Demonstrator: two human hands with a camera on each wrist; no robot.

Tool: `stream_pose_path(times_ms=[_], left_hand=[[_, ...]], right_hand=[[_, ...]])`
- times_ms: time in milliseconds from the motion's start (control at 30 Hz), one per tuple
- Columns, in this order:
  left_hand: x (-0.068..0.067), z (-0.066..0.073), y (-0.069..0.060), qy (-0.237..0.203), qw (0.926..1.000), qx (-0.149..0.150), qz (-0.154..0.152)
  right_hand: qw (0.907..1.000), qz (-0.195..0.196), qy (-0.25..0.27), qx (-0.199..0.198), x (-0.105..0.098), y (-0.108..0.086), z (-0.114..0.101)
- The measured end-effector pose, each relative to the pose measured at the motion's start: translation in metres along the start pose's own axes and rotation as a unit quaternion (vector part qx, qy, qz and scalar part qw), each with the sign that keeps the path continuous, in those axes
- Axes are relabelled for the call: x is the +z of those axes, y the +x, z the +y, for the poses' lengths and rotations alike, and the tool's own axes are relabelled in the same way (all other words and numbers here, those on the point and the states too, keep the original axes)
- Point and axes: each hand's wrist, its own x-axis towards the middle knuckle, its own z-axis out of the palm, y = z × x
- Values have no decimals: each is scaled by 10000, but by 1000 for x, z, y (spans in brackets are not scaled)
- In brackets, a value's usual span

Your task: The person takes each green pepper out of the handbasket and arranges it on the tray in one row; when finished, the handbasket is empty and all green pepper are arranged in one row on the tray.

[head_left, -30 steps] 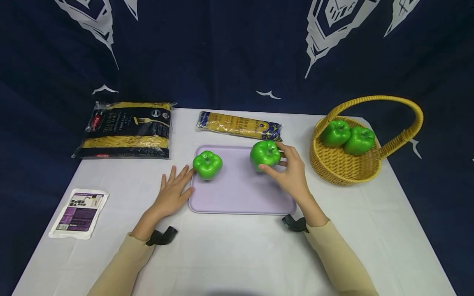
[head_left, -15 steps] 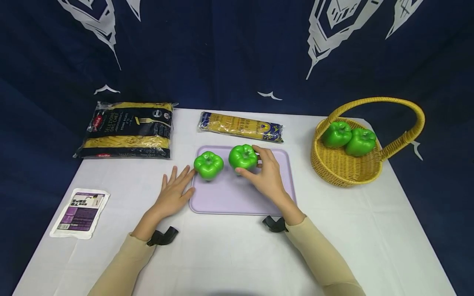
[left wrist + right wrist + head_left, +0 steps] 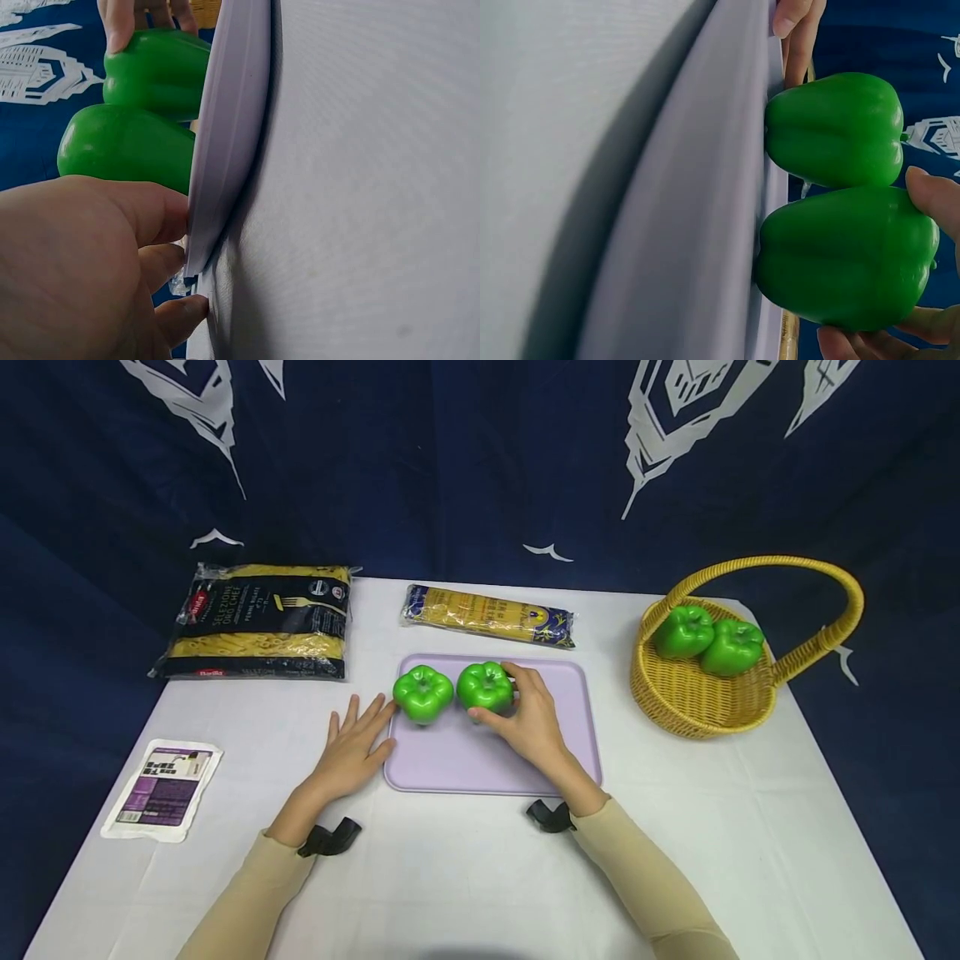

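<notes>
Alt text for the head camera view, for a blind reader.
A right hand holds a green bell pepper beside another on a lilac tray; the left hand rests at its edge. Two more peppers sit in a wicker basket; a penne bag lies back left.

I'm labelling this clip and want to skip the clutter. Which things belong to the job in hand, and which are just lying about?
Part of the job, it seems:
held pepper, in the right hand
second pepper
tray, left hand at its edge
basket with two more peppers, probably

Just lying about:
pasta bag
long yellow packet
white-and-purple pouch
</notes>
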Motion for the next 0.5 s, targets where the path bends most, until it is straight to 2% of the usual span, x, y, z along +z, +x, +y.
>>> stream_pose_path(times_ms=[500], left_hand=[[1,-1,1,36,10000,-31,-22]], right_hand=[[9997,-126,179,-108,-4,-2,1]])
